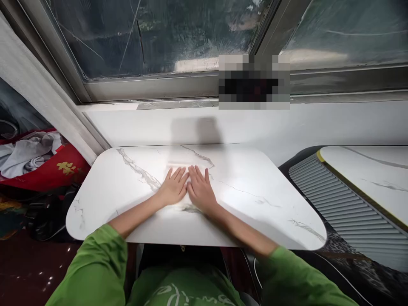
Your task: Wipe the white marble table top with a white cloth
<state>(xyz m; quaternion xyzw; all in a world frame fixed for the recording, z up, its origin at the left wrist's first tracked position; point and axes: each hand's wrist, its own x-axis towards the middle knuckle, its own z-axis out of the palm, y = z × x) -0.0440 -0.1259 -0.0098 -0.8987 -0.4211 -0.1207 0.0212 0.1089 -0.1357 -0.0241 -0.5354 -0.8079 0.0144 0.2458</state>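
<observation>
My left hand [174,187] lies flat, palm down, with its fingers stretched out and slightly apart. Close beside it rests my right hand [201,189], also palm down with fingers extended; the thumbs nearly touch. Both press on what looks like a thin white sheet [179,165], which barely stands out from the white tabletop [255,182] with grey marble veins. Most of that sheet is hidden beneath the palms, so its kind is unclear.
A wall and a metal-framed window [153,87] rise behind the table. To the left, a red bag [68,168] holds pale cloth. A grey ribbed cabinet [347,204] with a marbled top stands at right. A pixelated patch covers part of the sill.
</observation>
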